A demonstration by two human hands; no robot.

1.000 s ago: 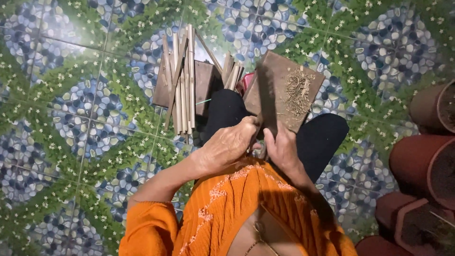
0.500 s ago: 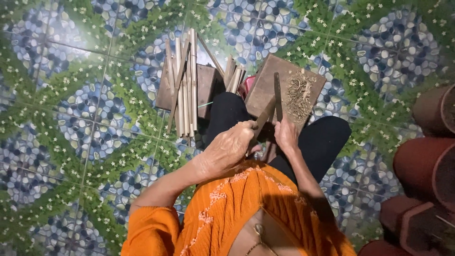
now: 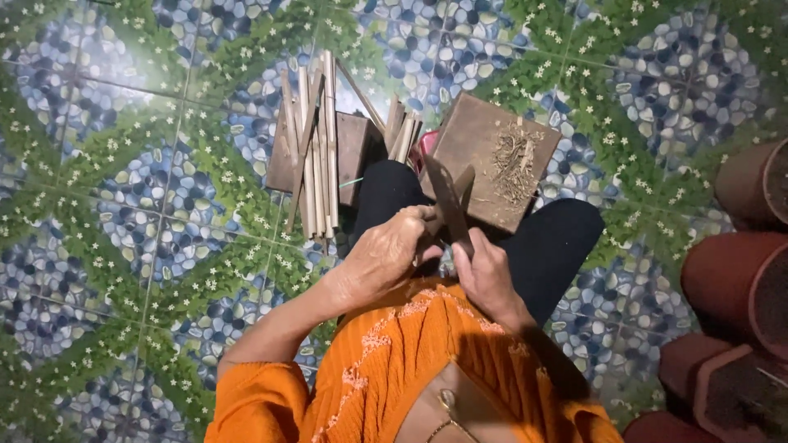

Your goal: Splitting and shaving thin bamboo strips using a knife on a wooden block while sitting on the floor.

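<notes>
While the person is sitting on a tiled floor patterned with blue pebbles, green leaves and small white flowers, both hands are meeting over the lap, just in front of the knees in black trousers. The left hand is curling its fingers closed around the near end of a thin wooden stick, which is angling up and away from the body. The right hand is gripping a dark blade with its fingers wrapped tight around the handle end, and the blade is lying against the stick, crossing it just beyond the fingertips; exactly where the two are touching is hard to tell. A brown wooden board is lying flat on the floor just past the knees, and a small heap of pale shavings is resting on its right part. To the left of the board, a bundle of long pale sticks is lying across a second dark slab, with a few shorter sticks leaning between the slab and the board. Something red is showing in the gap between them, too hidden to tell what. Along the right edge, several reddish-brown clay pots are lying on their sides, stacked close together. An orange garment is filling the bottom of the view.
</notes>
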